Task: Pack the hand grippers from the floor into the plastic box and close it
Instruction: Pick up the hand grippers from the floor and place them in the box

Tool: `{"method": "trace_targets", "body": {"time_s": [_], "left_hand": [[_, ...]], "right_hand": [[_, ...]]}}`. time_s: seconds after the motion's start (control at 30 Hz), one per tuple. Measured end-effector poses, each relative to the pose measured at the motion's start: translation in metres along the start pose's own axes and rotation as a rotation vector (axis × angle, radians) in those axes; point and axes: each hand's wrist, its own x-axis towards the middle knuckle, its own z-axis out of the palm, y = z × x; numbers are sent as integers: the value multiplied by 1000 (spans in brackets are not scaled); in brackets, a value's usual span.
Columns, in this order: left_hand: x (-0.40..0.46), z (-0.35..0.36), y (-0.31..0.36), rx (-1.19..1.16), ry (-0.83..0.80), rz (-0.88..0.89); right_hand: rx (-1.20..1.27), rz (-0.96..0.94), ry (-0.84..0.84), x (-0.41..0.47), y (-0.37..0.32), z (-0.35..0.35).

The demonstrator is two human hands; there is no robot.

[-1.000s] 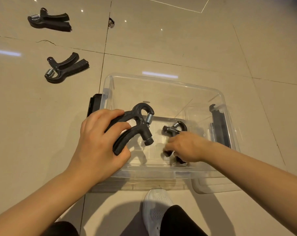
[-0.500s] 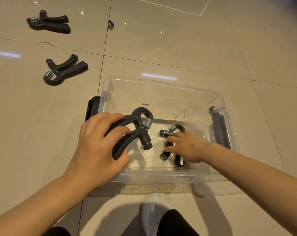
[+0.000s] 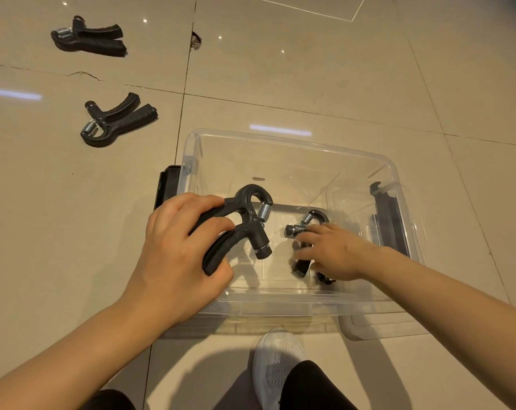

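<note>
Left hand (image 3: 176,255) grips a black hand gripper (image 3: 242,226) over the clear plastic box (image 3: 280,137). Right hand (image 3: 330,250), inside the box, holds a second gripper (image 3: 310,223) at the bottom. Two more grippers (image 3: 117,119) lie on the floor.

The clear plastic box (image 3: 292,149) stands open, lid off. One black hand gripper (image 3: 244,223) sits in the left hand (image 3: 176,253) above the box; another (image 3: 308,232) lies on the box floor under the right hand (image 3: 333,253). Two more (image 3: 114,119) (image 3: 88,38) lie on the floor beyond the left hand.
</note>
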Motion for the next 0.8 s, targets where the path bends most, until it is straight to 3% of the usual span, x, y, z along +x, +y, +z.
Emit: {"method": "trace_targets", "body": {"time_s": [0.17, 0.27, 0.37, 0.47, 0.57, 0.7, 0.8], "left_hand": [[0, -3, 3, -67, 42, -9], [-2, -7, 6, -158, 46, -50], [-3, -10, 6, -244, 36, -96], [-3, -9, 4, -289, 6, -115], [-4, -6, 1, -250, -14, -118], [-4, -5, 0, -217, -27, -137], [-5, -4, 0, -190, -32, -121]], "right_hand": [[235, 38, 849, -16, -24, -30], [127, -79, 1097, -22, -52, -46], [25, -141, 1222, -27, -62, -53], [112, -125, 1211, -26, -53, -53], [370, 33, 1055, -26, -38, -44], [892, 383, 725, -25, -27, -32], [1300, 526, 553, -9, -20, -22]]}}
